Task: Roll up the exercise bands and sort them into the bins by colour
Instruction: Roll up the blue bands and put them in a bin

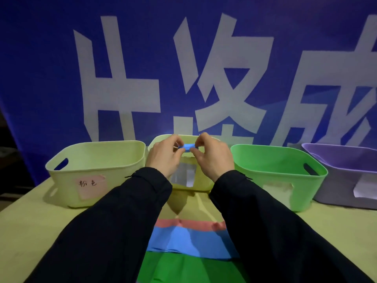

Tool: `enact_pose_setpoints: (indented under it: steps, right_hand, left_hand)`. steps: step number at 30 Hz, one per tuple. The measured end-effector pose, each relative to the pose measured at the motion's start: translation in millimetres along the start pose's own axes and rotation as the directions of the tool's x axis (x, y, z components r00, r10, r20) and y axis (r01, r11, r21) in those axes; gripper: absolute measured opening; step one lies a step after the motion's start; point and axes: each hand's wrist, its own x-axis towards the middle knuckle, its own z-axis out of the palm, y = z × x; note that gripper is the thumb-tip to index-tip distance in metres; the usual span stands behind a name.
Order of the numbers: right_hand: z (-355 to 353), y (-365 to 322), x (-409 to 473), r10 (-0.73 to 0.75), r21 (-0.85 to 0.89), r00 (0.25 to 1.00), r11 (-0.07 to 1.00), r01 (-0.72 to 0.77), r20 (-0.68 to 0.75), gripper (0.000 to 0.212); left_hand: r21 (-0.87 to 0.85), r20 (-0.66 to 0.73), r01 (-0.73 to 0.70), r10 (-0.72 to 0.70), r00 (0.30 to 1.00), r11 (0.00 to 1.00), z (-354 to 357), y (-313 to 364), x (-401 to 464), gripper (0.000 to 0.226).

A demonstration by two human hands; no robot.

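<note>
nearest me, flat green (183,268), blue (183,241) and pink rubber exercise bands (191,224) lie overlapped on the pale table (24,231). farther off, my left hand (163,155) and right hand (213,157) each pinch one end of a rolled blue band (187,147), held above the middle pale yellow-green plastic bin (202,185).

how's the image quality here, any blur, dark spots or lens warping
Head view: wide-angle bending leans the purple bin outward; the sleeves are near-black and lose detail; both hands' grip on the rolled blue band looks slightly soft; the pink label stays legible.
</note>
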Motion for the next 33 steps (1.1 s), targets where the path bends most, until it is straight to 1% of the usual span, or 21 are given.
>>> enact_pose_setpoints:
  steps: [2,5,8,11,13,17,19,22,24,25,28,30,31,33]
  right_hand:
    - [9,5,4,0.014,-0.001,0.999,1.000,-0.014,0.048,0.020]
    - [13,10,1,-0.021,-0.037,0.993,0.999,0.026,0.116,0.026]
    - [-2,9,-9,-0.065,-0.051,0.993,0.996,0.070,0.095,0.026]
    - [-22,4,-25,-0.088,-0.012,0.995,0.996,0.088,0.043,0.024]
    - [-32,1,-38,-0.093,0.009,0.995,0.996,0.093,0.033,0.024]
    - [-43,-7,-70,-0.096,0.040,0.986,0.995,0.091,0.138,0.029]
    - [-45,-10,-87,-0.095,0.046,0.978,0.995,0.088,0.186,0.028]
    - [-47,-15,-109,-0.110,0.042,0.961,0.994,0.103,0.254,0.024]
    - [-50,-17,-121,-0.131,0.036,0.950,0.991,0.126,0.284,0.021]
    - [-51,-17,-125,-0.142,0.028,0.944,0.990,0.140,0.299,0.021]
    - [-58,-15,-134,-0.174,0.013,0.922,0.983,0.181,0.347,0.022]
    - [-60,-13,-137,-0.172,0.034,0.920,0.985,0.171,0.352,0.023]
    - [-61,-14,-138,-0.162,0.051,0.921,0.987,0.154,0.353,0.022]
    - [-61,-18,-140,-0.150,0.066,0.923,0.989,0.135,0.353,0.020]
  left_hand:
    - [0.108,-0.003,-0.013,0.013,1.000,0.994,4,-2,6,0.005]
    - [0.156,0.005,-0.012,0.012,1.000,0.988,9,-3,5,0.008]
    - [0.144,0.012,-0.015,0.014,1.000,0.989,6,2,-6,0.015]
    - [0.090,-0.006,-0.025,0.025,1.000,0.996,-5,10,-21,0.015]
    - [0.061,0.002,-0.043,0.043,0.999,0.997,-10,17,-33,0.015]
    - [-0.014,0.084,-0.026,0.027,0.996,1.000,-15,32,-66,0.012]
    - [-0.025,0.120,-0.012,0.015,0.993,1.000,-18,36,-82,0.011]
    - [0.051,0.188,0.002,-0.012,0.982,0.999,-25,31,-102,0.011]
    - [0.142,0.216,0.040,-0.070,0.974,0.989,-34,17,-115,0.011]
    - [0.183,0.207,0.077,-0.115,0.972,0.980,-40,7,-121,0.011]
    - [0.288,0.124,0.233,-0.278,0.953,0.929,-61,-28,-142,0.013]
    - [0.326,0.085,0.340,-0.386,0.919,0.882,-72,-46,-153,0.016]
    - [0.344,0.087,0.377,-0.429,0.899,0.860,-75,-53,-158,0.021]
    - [0.377,0.119,0.413,-0.486,0.866,0.829,-77,-58,-166,0.039]
